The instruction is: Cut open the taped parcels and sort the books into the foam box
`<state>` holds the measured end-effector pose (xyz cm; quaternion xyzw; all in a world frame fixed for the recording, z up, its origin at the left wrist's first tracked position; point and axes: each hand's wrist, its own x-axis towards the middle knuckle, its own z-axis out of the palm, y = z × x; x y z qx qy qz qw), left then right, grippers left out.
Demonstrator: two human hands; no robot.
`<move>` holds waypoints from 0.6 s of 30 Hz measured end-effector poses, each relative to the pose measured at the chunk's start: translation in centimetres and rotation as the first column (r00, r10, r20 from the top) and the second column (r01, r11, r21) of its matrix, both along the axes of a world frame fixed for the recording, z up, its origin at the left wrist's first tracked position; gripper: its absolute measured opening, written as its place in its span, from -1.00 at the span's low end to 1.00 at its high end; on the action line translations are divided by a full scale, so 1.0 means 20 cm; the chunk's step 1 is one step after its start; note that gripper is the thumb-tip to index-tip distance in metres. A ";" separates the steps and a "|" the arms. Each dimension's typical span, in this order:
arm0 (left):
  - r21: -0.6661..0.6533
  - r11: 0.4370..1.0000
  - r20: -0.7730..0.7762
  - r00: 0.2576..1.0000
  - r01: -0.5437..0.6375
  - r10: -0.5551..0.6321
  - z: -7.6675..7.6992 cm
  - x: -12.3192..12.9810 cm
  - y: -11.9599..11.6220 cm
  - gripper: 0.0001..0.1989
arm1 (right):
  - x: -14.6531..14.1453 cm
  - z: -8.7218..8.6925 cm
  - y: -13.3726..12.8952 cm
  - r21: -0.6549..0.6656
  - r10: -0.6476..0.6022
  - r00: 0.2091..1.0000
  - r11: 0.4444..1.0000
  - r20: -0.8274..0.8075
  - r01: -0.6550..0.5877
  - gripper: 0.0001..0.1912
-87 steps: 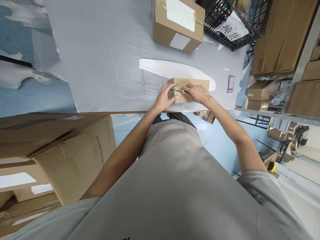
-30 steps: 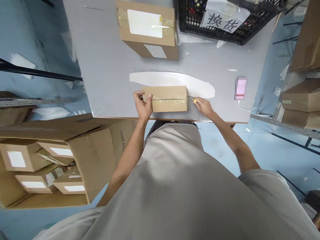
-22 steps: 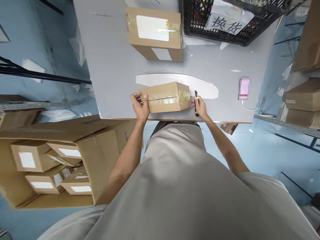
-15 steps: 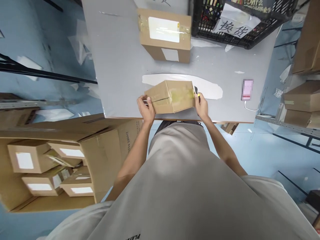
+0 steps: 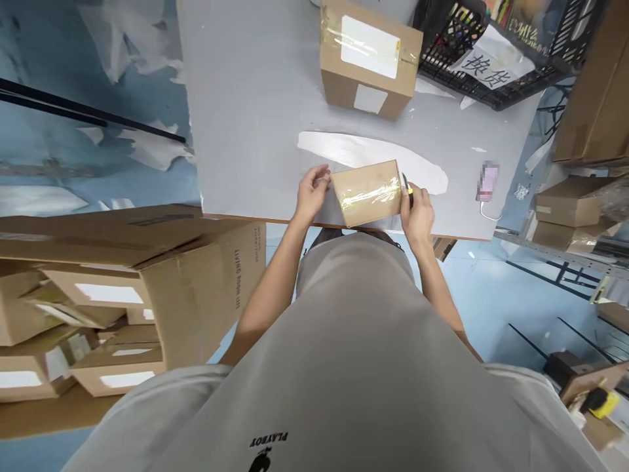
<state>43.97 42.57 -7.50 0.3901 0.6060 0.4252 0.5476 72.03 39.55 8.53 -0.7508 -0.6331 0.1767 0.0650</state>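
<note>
A small cardboard box (image 5: 369, 191) with shiny clear tape along it lies near the front edge of the table. My left hand (image 5: 311, 195) is at the box's left end, fingers loosely bent and apart, fingertips right by its corner; whether they touch it I cannot tell. At the box's right end, my right hand (image 5: 417, 215) is closed around a black and yellow utility knife (image 5: 410, 193), its blade pointing up and away from me. Behind the box lies a long white strip of paper-like material (image 5: 363, 149).
A larger taped box (image 5: 368, 56) with white labels stands farther back, beside a black plastic crate (image 5: 496, 98) bearing a handwritten sheet. A phone (image 5: 488, 181) on a cable lies at right. Below left, a big carton (image 5: 196, 308) holds several labelled boxes.
The small box has been turned, bringing a taped face upward. My left hand has loosened from its end. The right hand still holds the knife. The view has shifted.
</note>
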 end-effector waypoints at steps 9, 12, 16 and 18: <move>0.089 0.954 -0.161 0.949 0.287 -0.271 0.47 -0.10 0.08 -0.72 | -0.23 0.25 -0.11 -0.148 0.010 0.987 0.988 -0.160 -0.034 -0.39; 0.083 0.956 -0.115 0.955 0.282 -0.272 0.45 -0.10 0.10 -0.73 | -0.35 0.25 -0.13 -0.230 0.053 0.972 0.967 -0.230 -0.107 -0.48; 0.101 0.949 -0.116 0.950 0.300 -0.288 0.42 -0.11 0.11 -0.73 | -0.47 0.24 -0.13 -0.255 0.124 0.951 0.946 -0.283 -0.200 -0.56; 0.113 0.944 -0.123 0.947 0.311 -0.298 0.43 -0.11 0.10 -0.72 | -0.50 0.24 -0.12 -0.232 0.161 0.945 0.945 -0.284 -0.231 -0.57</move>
